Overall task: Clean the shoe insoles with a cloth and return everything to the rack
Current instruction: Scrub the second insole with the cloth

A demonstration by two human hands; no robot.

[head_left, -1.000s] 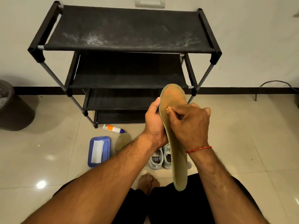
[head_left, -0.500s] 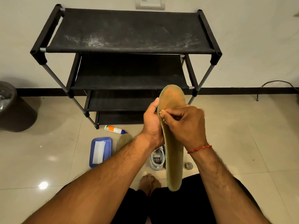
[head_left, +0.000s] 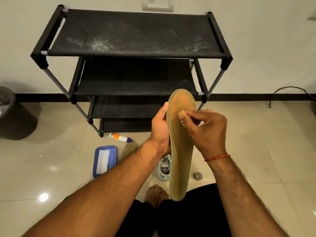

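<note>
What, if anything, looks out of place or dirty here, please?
The rack's top shelf is smeared with whitish dust, the insole in the left hand has an orange stain at its toe end, and a bottle lies on its side on the floor.

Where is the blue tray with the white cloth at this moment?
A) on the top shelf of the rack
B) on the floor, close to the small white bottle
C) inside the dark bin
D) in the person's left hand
B: the blue tray, with the white cloth in it, lies flat on the floor tiles, close to the white bottle.
</note>
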